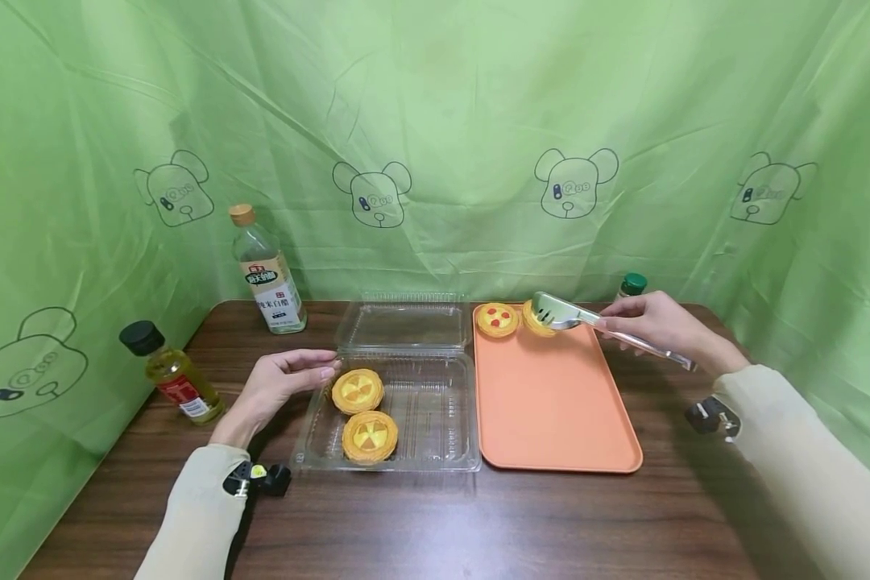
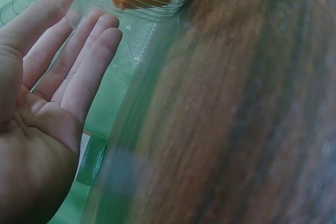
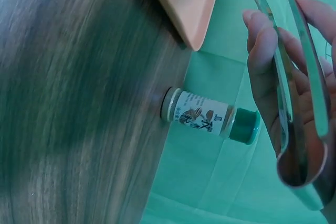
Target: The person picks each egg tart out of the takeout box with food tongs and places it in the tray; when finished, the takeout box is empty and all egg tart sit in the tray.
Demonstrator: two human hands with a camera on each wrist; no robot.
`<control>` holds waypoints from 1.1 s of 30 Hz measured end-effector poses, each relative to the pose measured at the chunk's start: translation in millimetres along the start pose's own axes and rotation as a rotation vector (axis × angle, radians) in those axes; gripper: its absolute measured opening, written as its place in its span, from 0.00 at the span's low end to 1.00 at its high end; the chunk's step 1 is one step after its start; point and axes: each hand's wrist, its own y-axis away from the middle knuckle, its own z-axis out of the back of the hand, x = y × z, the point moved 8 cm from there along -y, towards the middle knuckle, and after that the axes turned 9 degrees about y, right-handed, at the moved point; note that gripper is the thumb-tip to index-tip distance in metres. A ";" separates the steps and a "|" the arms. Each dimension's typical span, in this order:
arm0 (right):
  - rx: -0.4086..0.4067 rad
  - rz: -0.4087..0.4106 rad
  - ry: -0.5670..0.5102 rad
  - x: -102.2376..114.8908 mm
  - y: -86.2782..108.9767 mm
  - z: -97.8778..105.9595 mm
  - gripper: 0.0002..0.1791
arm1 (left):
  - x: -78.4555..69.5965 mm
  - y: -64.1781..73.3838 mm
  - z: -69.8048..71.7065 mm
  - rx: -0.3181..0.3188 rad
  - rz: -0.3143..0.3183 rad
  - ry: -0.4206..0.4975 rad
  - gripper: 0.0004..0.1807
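Wooden table point(image 1: 435, 536): nearest of all, dark grain with a pale glare in front of the box.
Clear box point(image 1: 428, 411): lid point(image 1: 406, 324) folded back; near tart point(image 1: 370, 437) and second tart point(image 1: 358, 391) down its left side, room showing to their right.
Left hand point(image 1: 279, 388): up at the box's far left corner, fingers nearly straight, thumb apart from them; steadying it, I'd judge, though whether the plastic is pinched I can't tell.
Orange tray point(image 1: 558, 411): just right of the box, two pastries at its far end.
Right hand point(image 1: 651, 320): here's the action, fingers and thumb wrapped about the metal tongs point(image 1: 573, 315), whose arms stand apart.
Tonged tart point(image 1: 532, 325): far end of the tray, half hidden beneath the slotted head, beside the red-dotted tart point(image 1: 497, 321). This looks like the step in hand, tongs work on one pastry; lifting or setting down, no telling.
Next move: calls for care either way, I'd say: an even squeeze if lifting, a gentle spread if releasing, clear of that neighbour.
Back row: green-capped jar point(image 3: 202, 114) beyond the right hand, vinegar bottle point(image 1: 271, 282) on the left, green curtain point(image 1: 464, 89) behind everything.
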 end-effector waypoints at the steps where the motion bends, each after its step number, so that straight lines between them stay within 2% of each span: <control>1: -0.001 -0.001 -0.001 -1.2 0.1 0.3 0.23 | -0.2 0.0 0.2 0.000 0.001 -0.002 0.25; 7: -0.004 0.001 -0.003 -8.4 -0.8 1.5 0.22 | 0.2 -0.5 0.5 0.000 0.002 -0.016 0.25; 20: -0.024 -0.015 0.057 -19.7 -1.7 1.9 0.24 | -0.4 -0.9 -0.4 0.013 -0.009 0.030 0.25; 33: -0.022 -0.050 0.097 -17.4 -2.9 0.0 0.30 | -1.3 -0.7 -0.9 0.011 -0.005 0.030 0.25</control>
